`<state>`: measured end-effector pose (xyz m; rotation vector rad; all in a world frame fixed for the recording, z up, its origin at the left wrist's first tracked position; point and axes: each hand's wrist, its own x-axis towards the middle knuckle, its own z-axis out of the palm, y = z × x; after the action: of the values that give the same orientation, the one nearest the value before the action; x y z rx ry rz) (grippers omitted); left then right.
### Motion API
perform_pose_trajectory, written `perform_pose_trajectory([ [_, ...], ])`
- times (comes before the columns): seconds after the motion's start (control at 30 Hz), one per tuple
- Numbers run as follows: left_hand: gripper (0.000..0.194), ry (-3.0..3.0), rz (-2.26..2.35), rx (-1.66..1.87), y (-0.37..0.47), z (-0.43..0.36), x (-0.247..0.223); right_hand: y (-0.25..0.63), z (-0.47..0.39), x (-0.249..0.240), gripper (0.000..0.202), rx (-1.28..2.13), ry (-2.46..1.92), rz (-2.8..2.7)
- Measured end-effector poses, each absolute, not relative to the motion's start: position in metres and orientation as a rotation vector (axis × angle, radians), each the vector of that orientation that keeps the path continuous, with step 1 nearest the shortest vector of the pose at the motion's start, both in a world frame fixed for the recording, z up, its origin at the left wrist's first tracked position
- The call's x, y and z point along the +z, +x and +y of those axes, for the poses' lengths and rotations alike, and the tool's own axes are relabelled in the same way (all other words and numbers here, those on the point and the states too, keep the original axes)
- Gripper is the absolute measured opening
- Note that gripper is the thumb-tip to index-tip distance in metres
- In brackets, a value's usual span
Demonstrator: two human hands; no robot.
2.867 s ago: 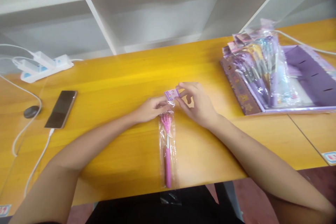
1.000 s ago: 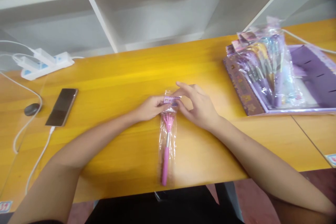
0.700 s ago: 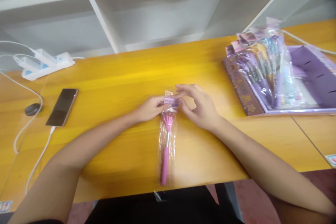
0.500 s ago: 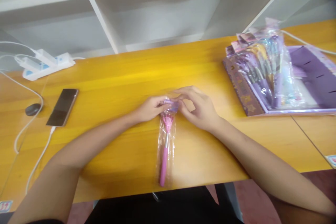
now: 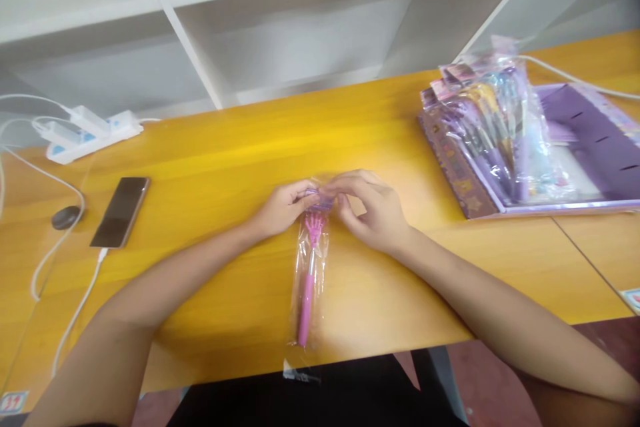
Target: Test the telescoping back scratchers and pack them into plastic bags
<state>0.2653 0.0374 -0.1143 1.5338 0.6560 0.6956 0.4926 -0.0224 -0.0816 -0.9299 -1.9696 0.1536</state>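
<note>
A pink back scratcher [image 5: 307,300] with a hand-shaped head and a metal shaft lies inside a clear plastic bag [image 5: 323,267] on the table, its head pointing away from me. A purple label [image 5: 320,199] shows at the bag's top end. My left hand [image 5: 287,207] pinches that end from the left, thumb over the label. On the other side, my right hand [image 5: 373,210] has its fingertips and thumb curled together at the bag's upper right edge. Exactly what part of the plastic the right fingertips grip is partly hidden.
To the right sits a purple box [image 5: 505,208] with several bagged back scratchers [image 5: 493,127]. At left are a phone [image 5: 120,213] on a cable, a dark round object [image 5: 65,217] and a white power strip [image 5: 95,137]. White shelving [image 5: 190,47] stands behind the table.
My right fingertips have come in closer over the label end of the bag. The bagged back scratcher sits slightly further left in view; the camera has shifted a little.
</note>
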Motion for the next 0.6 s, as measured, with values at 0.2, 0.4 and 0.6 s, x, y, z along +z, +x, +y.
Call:
perform_pose_trajectory([
  [0.2, 0.048, 1.487, 0.66, 0.744, 0.2662, 0.0368, -0.1127, 0.4884, -0.0231, -0.0847, 0.027, 0.122, -0.943, -2.009],
  [0.4, 0.045, 1.546, 0.689, 0.797, 0.2674, 0.0356, -0.1127, 0.4917, -0.0211, -0.08, 0.031, 0.048, -0.915, -2.058],
  [0.6, 0.044, 1.477, 0.675, 0.826, 0.2688, 0.0394, -0.1132, 0.4942, -0.0198, -0.0779, 0.039, 0.005, -0.944, -2.052],
])
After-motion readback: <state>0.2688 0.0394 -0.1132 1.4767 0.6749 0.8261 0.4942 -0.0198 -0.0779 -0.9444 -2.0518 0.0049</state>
